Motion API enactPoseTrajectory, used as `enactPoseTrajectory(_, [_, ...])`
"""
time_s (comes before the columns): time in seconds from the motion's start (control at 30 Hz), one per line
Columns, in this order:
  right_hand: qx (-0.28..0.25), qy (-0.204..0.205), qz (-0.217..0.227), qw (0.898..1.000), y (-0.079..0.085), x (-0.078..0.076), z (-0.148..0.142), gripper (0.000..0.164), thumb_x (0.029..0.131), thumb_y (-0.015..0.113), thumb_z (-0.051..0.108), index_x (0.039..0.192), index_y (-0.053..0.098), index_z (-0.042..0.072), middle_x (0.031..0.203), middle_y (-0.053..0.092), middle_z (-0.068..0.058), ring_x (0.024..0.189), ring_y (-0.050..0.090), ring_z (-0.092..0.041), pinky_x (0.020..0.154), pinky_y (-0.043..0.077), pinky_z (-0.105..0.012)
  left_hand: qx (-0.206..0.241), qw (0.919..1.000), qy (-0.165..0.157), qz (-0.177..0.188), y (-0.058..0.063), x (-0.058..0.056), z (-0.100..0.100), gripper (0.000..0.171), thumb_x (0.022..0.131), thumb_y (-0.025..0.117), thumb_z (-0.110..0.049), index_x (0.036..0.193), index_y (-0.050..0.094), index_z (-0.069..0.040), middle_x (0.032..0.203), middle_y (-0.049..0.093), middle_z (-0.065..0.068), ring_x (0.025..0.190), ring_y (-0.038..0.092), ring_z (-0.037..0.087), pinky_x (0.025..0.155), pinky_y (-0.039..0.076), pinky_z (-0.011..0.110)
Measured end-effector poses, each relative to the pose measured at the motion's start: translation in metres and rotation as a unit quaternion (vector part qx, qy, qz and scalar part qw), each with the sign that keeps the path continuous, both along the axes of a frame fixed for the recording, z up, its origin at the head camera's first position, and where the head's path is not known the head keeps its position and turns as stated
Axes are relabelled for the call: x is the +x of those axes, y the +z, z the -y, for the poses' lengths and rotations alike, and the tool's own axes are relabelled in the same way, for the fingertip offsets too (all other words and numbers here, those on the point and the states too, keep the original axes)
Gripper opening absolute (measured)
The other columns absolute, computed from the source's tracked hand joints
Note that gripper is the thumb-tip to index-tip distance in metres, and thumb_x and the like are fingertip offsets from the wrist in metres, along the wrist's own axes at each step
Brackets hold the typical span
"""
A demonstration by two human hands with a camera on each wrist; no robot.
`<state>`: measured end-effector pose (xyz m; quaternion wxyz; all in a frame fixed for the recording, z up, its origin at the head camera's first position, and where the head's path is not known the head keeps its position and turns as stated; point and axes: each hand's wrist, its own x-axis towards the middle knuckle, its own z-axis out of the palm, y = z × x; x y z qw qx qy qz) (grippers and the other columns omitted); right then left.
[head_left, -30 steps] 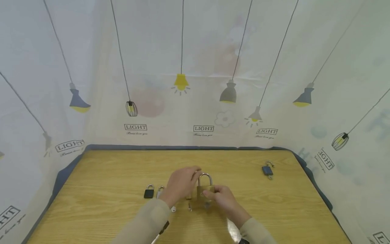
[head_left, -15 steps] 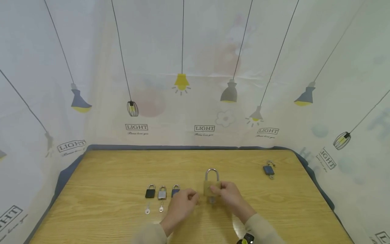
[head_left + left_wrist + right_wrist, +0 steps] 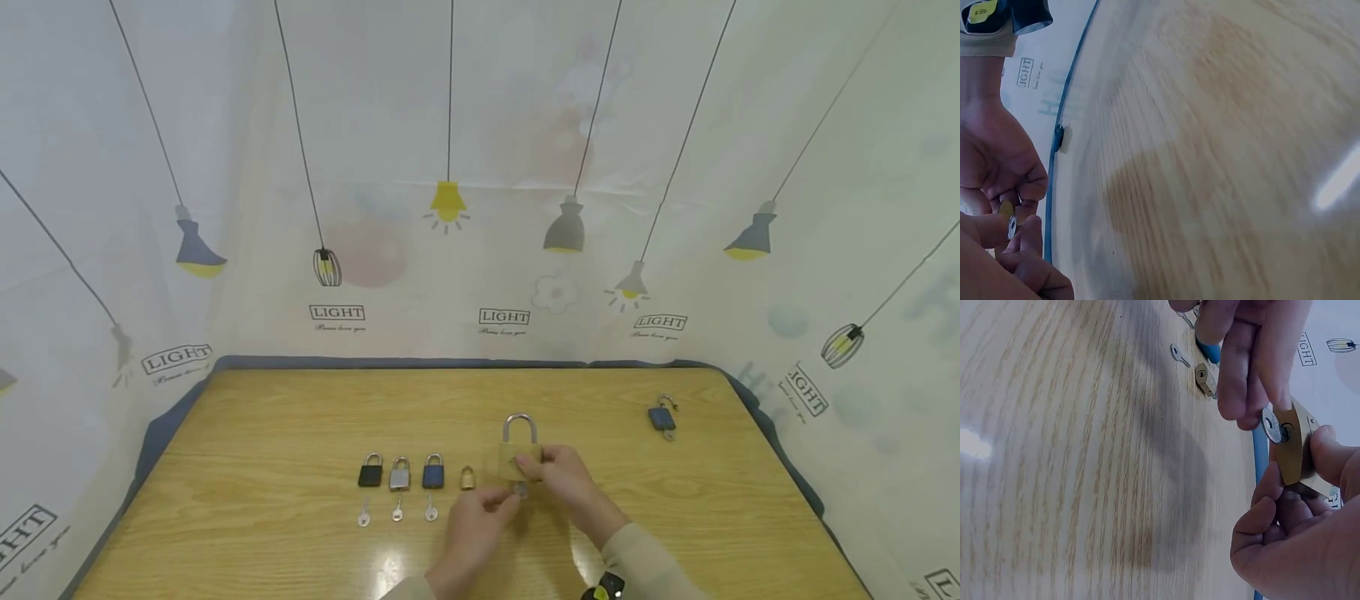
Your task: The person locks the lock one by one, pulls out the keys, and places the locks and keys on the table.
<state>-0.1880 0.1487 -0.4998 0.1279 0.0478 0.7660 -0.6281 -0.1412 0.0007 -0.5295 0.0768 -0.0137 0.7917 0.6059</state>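
My right hand (image 3: 572, 487) grips a large brass padlock (image 3: 517, 458) by its body, thumb across the front. The silver shackle points up with both legs at the body. A key (image 3: 1270, 425) with a round head sits in the keyhole on the padlock's underside, as the right wrist view shows. My left hand (image 3: 474, 529) is close below the padlock. Its thumb and forefinger stand apart, their tips right at the key head; in the left wrist view the key head appears between them.
Left of the hands stand a black padlock (image 3: 370, 475), a silver padlock (image 3: 399, 478), a blue padlock (image 3: 432, 476) and a small brass padlock (image 3: 468, 477). Keys lie before them on the wooden table (image 3: 300, 417). Another blue padlock (image 3: 662, 418), shackle open, lies back right.
The left hand has drawn back from beside the shackle, dipped toward the small brass padlock, then moved right to the key. The large padlock has shifted slightly right, still in the right hand.
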Motion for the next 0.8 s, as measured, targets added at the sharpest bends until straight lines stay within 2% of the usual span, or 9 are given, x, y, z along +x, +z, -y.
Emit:
enactPoseTrajectory(0.3, [-0.007,0.022,0.014,1.000,0.001,0.003,-0.002,0.031,0.091,0.063,0.023,0.106,0.063,-0.005,0.103,0.068,-0.011,0.102,0.056,-0.024,0.102,0.034,-0.057,0.035,0.9980,0.052,0.010,-0.002,0.001,-0.012,0.024,0.086,0.070,-0.031,0.094,0.071,-0.008,0.095,0.072,0.005,0.087,0.064,0.016,0.078,0.054,0.038])
enactPoseTrajectory(0.43, [-0.002,0.023,0.018,1.000,0.002,0.005,-0.001,0.032,0.091,0.063,0.025,0.105,0.064,-0.004,0.104,0.067,-0.011,0.101,0.054,-0.024,0.098,0.036,-0.054,0.038,0.9968,0.069,0.015,-0.002,0.001,-0.015,0.021,0.086,0.070,-0.030,0.093,0.071,-0.009,0.092,0.072,0.003,0.086,0.064,0.015,0.078,0.054,0.037])
enactPoseTrajectory(0.8, [0.013,0.010,0.028,0.999,0.000,0.006,0.000,0.032,0.093,0.061,0.027,0.102,0.064,-0.003,0.096,0.063,-0.009,0.089,0.049,-0.022,0.080,0.040,-0.040,0.054,0.9945,0.080,0.042,-0.003,0.000,-0.016,0.021,0.086,0.071,-0.030,0.092,0.070,-0.010,0.085,0.070,-0.003,0.080,0.062,0.012,0.072,0.052,0.033])
